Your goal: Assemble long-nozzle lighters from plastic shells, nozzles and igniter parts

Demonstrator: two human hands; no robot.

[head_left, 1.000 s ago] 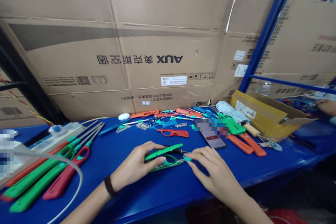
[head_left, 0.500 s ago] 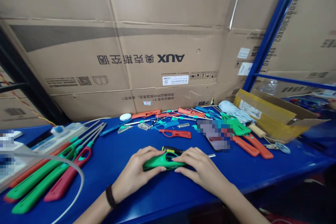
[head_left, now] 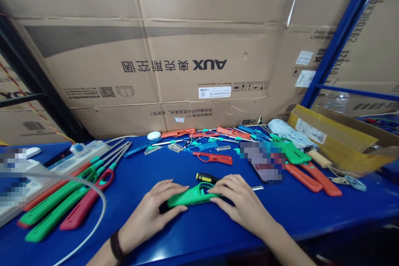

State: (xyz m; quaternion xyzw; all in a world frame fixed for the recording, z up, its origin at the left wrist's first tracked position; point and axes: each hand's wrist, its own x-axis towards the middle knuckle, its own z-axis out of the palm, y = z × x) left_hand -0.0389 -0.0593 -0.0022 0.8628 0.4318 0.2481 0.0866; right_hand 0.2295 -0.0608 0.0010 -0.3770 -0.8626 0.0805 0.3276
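A green utility lighter casing (head_left: 190,196) with a trigger loop lies low over the blue table, between my hands. My left hand (head_left: 156,201) is around its left end, thumb along the near side and fingers along the far side. On the right end, my right hand (head_left: 237,197) pinches the casing by the loop between thumb and fingers, which hide that end. Just behind them a black-and-yellow screwdriver (head_left: 204,177) lies on the table; its metal tip shows past my right hand. Farther back is a red lighter casing half (head_left: 215,158).
At the left, several long lighters (head_left: 62,203) lie beside a white power strip (head_left: 79,158) and a looping cable. Loose lighter parts line the back before a cardboard wall (head_left: 174,41). A phone (head_left: 262,164), orange handles (head_left: 304,178) and a taped box (head_left: 327,141) are right.
The camera view has shifted slightly, moving the background right. My left hand has slid a little left along the green casing, its fingers somewhat looser. My right hand keeps its pinch.
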